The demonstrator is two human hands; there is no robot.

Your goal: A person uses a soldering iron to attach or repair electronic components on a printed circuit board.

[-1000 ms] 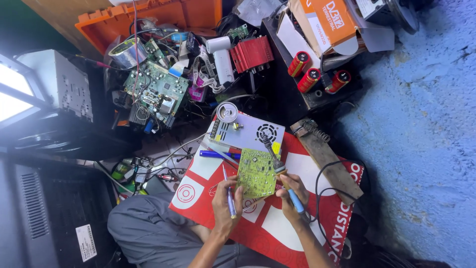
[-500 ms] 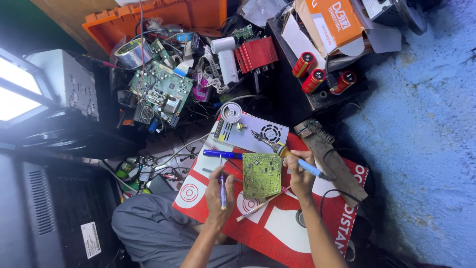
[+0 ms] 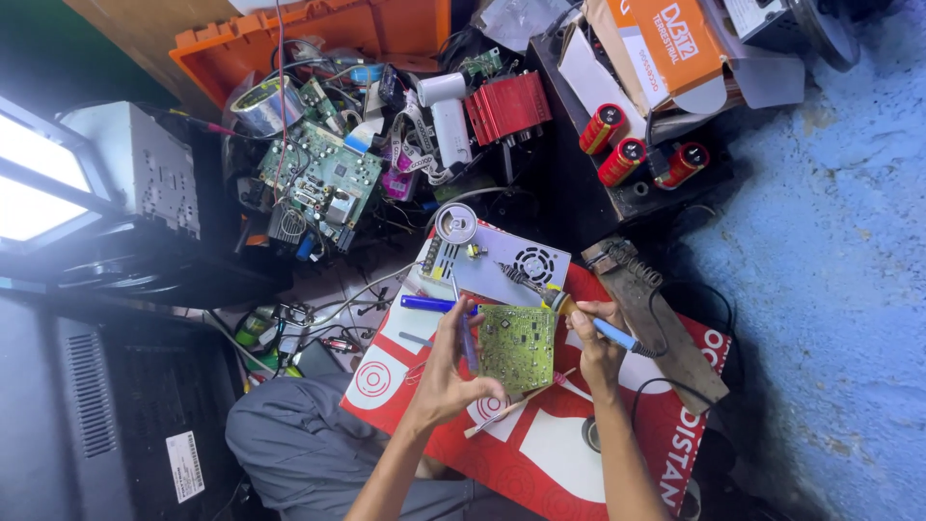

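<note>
A small green circuit board (image 3: 518, 348) lies on a red and white printed sheet (image 3: 569, 453) over my lap. My left hand (image 3: 446, 371) rests at the board's left edge and holds a thin blue tool (image 3: 467, 340) upright between its fingers. My right hand (image 3: 596, 349) grips a soldering iron with a blue and yellow handle (image 3: 590, 322); its metal tip points up and left over a silver metal box (image 3: 489, 263) just beyond the board. A blue pen-like tool (image 3: 428, 303) lies on the sheet above my left hand.
A wooden soldering stand with a coil (image 3: 648, 314) sits right of my hand. Behind lie a larger green circuit board (image 3: 323, 178), a red heat-sink unit (image 3: 508, 105), red cylindrical capacitors (image 3: 627, 154), an orange crate (image 3: 318, 34), an orange cardboard box (image 3: 666, 39) and tangled wires. A blue wall (image 3: 830, 270) closes the right side.
My right hand lifted the soldering iron from the board's right side up to its top right corner. My left hand shifted closer against the board's left edge with the blue tool.
</note>
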